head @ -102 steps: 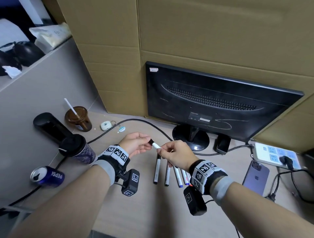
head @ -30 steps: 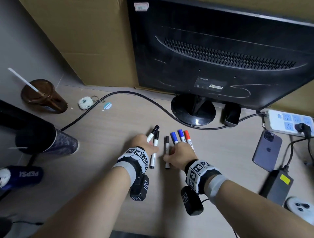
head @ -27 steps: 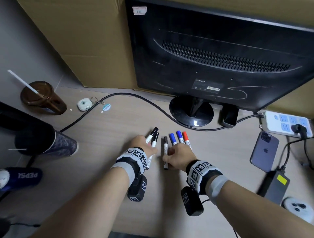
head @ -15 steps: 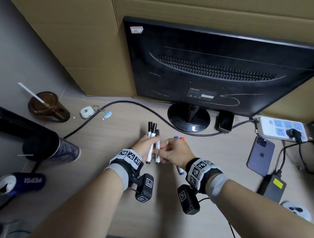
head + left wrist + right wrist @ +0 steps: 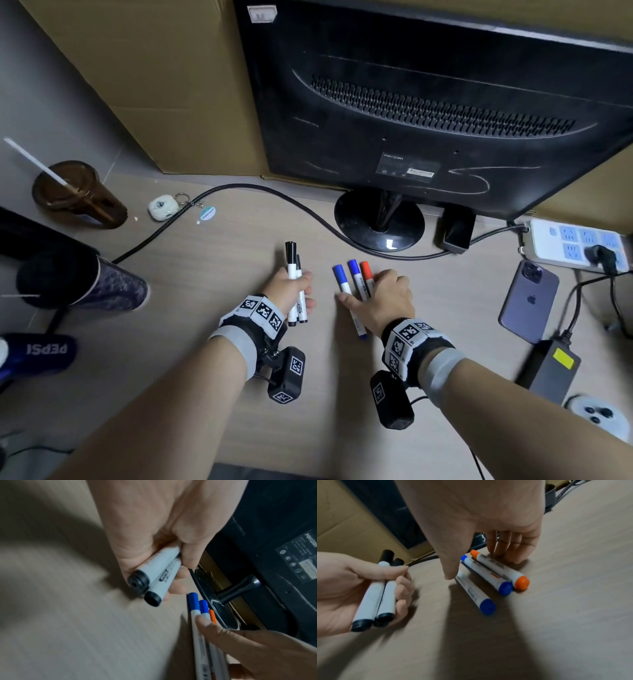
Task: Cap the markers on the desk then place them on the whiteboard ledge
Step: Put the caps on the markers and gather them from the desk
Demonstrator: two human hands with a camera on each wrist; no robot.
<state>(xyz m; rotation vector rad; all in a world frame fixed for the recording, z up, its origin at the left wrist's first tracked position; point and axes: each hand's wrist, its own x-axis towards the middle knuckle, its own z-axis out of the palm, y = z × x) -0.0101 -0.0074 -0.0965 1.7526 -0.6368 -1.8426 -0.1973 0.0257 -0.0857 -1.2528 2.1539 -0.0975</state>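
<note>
office desk (image 5: 212, 260), monitor (image 5: 428, 113), power strip (image 5: 548, 241)

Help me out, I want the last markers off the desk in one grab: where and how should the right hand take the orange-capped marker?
Grip the orange-capped marker on its white barrel, mid-length, coming from above. It lies flat on the desk against the two blue-capped markers, and the right hand hovers over them, fingers beyond it and thumb on the near side, so probably all three can be gathered together.

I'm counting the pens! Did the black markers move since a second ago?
Yes. They lay on the desk beside the blue markers; now the left hand grips the black markers, shifted left, away from the monitor stand.
</note>
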